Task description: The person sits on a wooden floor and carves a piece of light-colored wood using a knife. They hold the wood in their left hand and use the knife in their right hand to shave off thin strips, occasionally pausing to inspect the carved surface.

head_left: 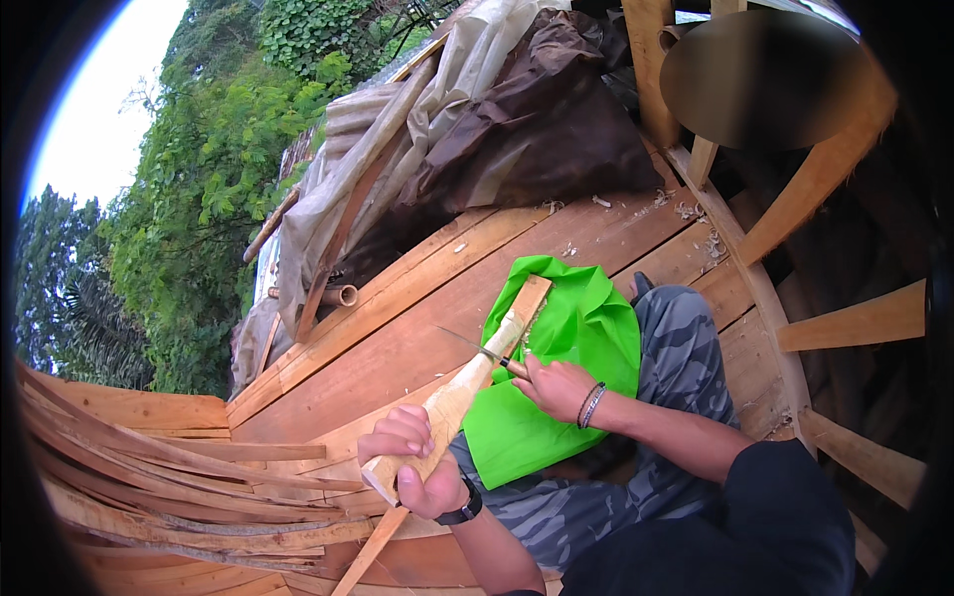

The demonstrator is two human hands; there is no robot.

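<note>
My left hand (415,465) is wrapped around the wide near end of a pale, partly carved piece of wood (452,399), which slants up and away to a narrower squared far end. In my right hand (559,389) is the handle of a knife (514,367). The thin blade points up and left and lies across the narrow part of the wood; how deep it bites cannot be made out. A bright green cloth (596,333) is spread over my lap beneath the work, partly covering my grey camouflage trousers (686,343).
Curved planks (368,382) form the floor, with wood shavings (696,214) toward the far right. Bent wooden strips (189,497) pile up at left. Upright timbers (855,318) line the right side. A brown tarp (537,139) covers things at the back, near a bamboo tube (343,296).
</note>
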